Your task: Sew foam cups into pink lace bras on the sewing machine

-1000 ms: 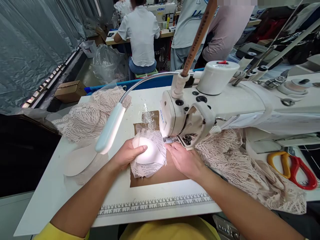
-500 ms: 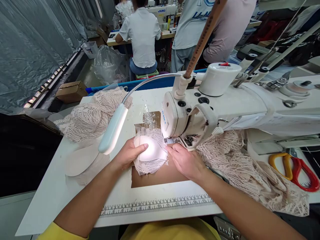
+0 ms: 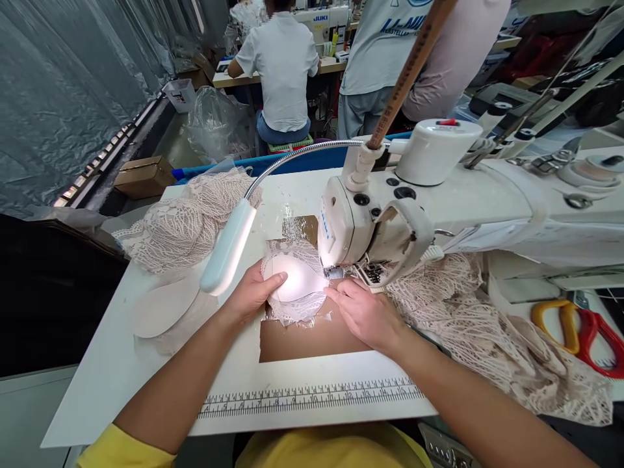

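Note:
A pale padded bra cup [image 3: 294,278] with lace [image 3: 297,312] around its edge lies under the head of a white sewing machine [image 3: 341,221]. My left hand [image 3: 253,290] grips the cup's left side, thumb on top and fingers hidden beneath. On the other side, my right hand [image 3: 365,310] pinches the cup's pointed end with closed fingertips, close by the presser foot [image 3: 334,273]. Brown board [image 3: 312,341] shows on the table below the work. Whatever lies under the right palm is hidden.
Lace pieces are heaped at the left [image 3: 175,224] and right [image 3: 453,305]. Loose cups [image 3: 166,309] lie left of my arm. A bendy lamp [image 3: 228,247] hangs over the table. Scissors [image 3: 592,341] rest at the right. A printed ruler [image 3: 312,398] runs along the front edge. Co-workers [image 3: 283,71] are beyond.
The cup and lace have turned slightly, so the pointed end sits higher, nearer the presser foot and my right fingertips. Both hands keep their hold. The whole view has shifted a little.

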`<state>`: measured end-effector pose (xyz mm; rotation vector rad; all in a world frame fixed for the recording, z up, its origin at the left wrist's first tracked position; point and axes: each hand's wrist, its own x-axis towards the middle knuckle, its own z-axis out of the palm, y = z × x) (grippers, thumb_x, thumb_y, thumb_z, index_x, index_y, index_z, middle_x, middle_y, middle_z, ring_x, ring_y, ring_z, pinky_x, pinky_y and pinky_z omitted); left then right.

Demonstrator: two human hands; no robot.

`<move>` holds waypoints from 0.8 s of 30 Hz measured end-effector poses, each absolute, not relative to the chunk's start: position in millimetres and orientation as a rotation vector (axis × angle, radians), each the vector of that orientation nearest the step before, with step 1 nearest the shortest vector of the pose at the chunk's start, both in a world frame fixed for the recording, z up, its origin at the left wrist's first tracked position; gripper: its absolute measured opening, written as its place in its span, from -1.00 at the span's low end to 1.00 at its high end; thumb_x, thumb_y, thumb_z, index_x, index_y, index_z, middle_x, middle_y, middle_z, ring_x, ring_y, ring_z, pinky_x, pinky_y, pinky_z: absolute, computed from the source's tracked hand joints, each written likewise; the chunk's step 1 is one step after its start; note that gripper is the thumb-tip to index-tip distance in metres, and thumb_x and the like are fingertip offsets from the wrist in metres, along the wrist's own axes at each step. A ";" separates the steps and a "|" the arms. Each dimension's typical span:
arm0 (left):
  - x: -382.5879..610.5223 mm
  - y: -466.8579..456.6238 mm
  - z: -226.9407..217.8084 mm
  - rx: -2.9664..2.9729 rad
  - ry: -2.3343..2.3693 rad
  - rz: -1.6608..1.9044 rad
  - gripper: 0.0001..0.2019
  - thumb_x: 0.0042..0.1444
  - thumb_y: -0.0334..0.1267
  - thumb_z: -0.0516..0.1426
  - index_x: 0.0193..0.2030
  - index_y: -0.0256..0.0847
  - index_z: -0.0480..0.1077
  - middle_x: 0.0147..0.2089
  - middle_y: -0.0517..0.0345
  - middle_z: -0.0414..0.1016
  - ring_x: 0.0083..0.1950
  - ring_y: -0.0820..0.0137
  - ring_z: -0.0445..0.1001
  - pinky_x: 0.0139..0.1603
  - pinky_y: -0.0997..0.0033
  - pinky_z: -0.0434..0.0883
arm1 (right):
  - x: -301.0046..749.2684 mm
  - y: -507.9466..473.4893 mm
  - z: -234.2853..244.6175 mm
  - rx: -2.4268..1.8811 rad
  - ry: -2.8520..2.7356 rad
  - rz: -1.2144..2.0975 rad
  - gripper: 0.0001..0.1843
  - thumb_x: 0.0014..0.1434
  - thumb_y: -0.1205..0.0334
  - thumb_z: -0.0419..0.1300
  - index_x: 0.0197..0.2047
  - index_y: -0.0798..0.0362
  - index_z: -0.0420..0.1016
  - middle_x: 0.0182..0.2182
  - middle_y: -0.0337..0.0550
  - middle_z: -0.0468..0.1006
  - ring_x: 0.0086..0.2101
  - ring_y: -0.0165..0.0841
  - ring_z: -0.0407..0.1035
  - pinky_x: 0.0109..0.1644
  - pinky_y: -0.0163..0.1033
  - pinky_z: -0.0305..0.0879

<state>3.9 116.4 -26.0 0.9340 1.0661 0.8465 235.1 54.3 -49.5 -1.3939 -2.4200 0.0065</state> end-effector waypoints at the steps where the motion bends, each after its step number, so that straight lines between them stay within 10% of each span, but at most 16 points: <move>1: 3.8 116.1 -26.7 0.938 1.061 0.850 -0.41 -0.15 -0.15 0.38 0.04 -0.34 0.41 -0.10 -0.08 0.56 -0.06 0.15 0.51 -0.04 0.27 0.41 | 235.2 54.3 -49.0 -1.372 -2.425 0.012 -0.64 0.21 0.46 -0.01 -0.05 0.07 0.52 -0.42 -0.16 0.48 -0.34 -0.36 0.30 -0.40 -0.29 0.10; 16: -13.8 113.6 -28.3 1.222 1.141 0.697 -0.57 -0.06 -0.16 0.27 -0.06 -0.31 0.39 -0.35 0.10 0.50 -0.32 0.29 0.48 -0.28 0.37 0.39 | 231.0 55.2 -45.1 -1.564 -2.488 -0.128 -0.58 0.20 0.48 0.02 0.04 0.02 0.49 -0.38 -0.13 0.51 -0.32 -0.33 0.33 -0.38 -0.24 0.08; 24: -42.3 105.2 8.1 1.894 1.568 0.239 -0.67 0.05 0.09 0.15 -0.37 -0.18 0.37 -0.58 0.25 0.32 -0.56 0.40 0.27 -0.55 0.48 0.07 | 234.1 54.4 -45.6 -1.663 -2.404 -0.170 -0.56 0.17 0.45 0.00 0.05 -0.01 0.51 -0.35 -0.15 0.51 -0.47 -0.37 0.21 -0.41 -0.24 0.02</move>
